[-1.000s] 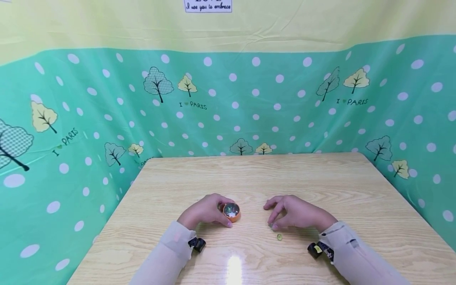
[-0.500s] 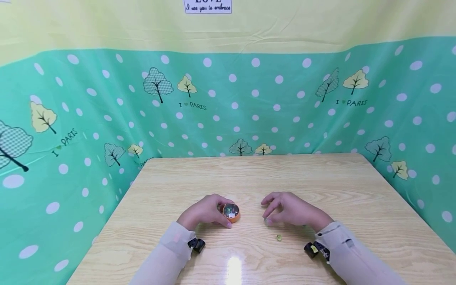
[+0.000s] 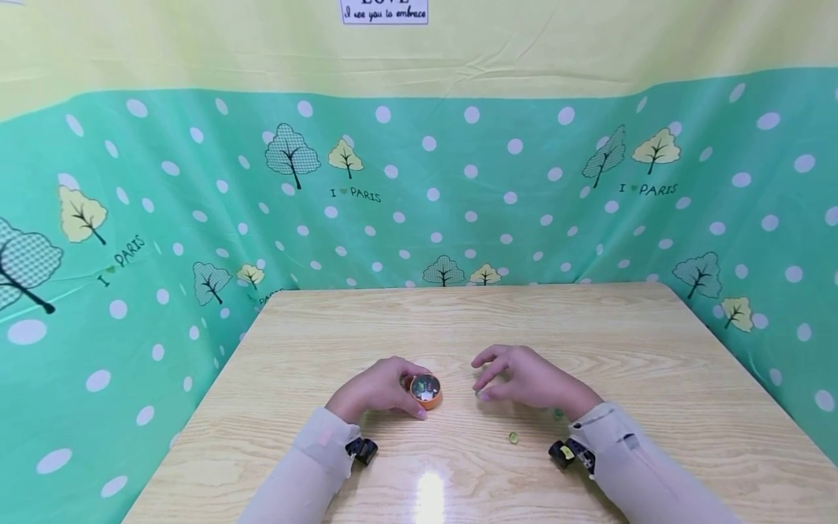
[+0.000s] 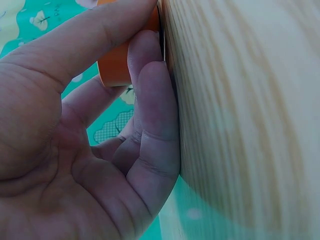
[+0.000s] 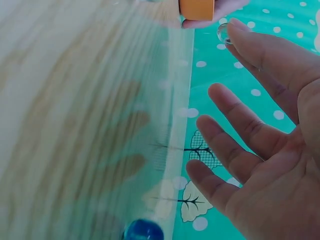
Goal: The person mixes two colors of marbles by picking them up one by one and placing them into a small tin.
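My left hand (image 3: 382, 387) grips a short round orange container (image 3: 426, 391) on the table, thumb in front and fingers behind. Its round top looks dark and shiny with greenish and white spots; whether these are contents or reflections I cannot tell. In the left wrist view its orange side (image 4: 116, 65) shows between thumb and fingers. Between the right thumb and index finger is a clear glass marble (image 5: 223, 33), held just above the table. The right hand (image 3: 527, 378) is to the right of the container, its other fingers spread.
A yellow-green marble (image 3: 513, 437) lies on the wooden table (image 3: 458, 327) in front of the right hand. A blue-green marble (image 3: 559, 413) sits under the right wrist, and looks blue (image 5: 144, 232) in the right wrist view. A dotted green cloth (image 3: 458, 189) hangs behind the table.
The right hand has moved left and slightly away from me, carrying the clear marble toward the container. The blue-green marble has come into sight behind it. The left hand stays put.
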Demonstrator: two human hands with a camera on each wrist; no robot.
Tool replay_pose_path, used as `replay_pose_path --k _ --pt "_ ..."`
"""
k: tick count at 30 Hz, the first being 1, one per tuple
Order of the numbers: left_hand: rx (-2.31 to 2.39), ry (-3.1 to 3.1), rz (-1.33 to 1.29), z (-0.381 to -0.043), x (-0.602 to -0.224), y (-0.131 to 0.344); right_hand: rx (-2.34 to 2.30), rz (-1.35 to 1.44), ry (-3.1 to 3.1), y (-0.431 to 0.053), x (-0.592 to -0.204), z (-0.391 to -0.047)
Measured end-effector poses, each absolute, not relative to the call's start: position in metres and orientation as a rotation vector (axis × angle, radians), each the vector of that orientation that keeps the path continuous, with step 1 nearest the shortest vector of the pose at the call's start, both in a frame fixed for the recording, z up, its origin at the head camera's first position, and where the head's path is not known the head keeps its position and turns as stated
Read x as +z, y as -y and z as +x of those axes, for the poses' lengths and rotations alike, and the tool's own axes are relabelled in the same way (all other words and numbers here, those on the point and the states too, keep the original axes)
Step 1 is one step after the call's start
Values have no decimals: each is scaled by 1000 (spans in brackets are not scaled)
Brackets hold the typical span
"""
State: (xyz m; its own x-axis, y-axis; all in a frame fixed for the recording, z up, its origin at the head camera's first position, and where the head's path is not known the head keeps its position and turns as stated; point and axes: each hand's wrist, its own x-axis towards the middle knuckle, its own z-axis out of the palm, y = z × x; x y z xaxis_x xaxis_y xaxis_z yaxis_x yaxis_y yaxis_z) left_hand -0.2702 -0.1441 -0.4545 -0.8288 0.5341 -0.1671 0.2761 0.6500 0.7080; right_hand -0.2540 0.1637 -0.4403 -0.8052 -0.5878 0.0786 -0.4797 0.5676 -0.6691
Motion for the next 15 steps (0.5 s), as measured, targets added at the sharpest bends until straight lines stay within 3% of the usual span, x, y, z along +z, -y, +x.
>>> replay_pose_path --k 15 --pt "988 -2499 664 -269 -452 145 -1067 -845 -2679 -142 -436 -260"
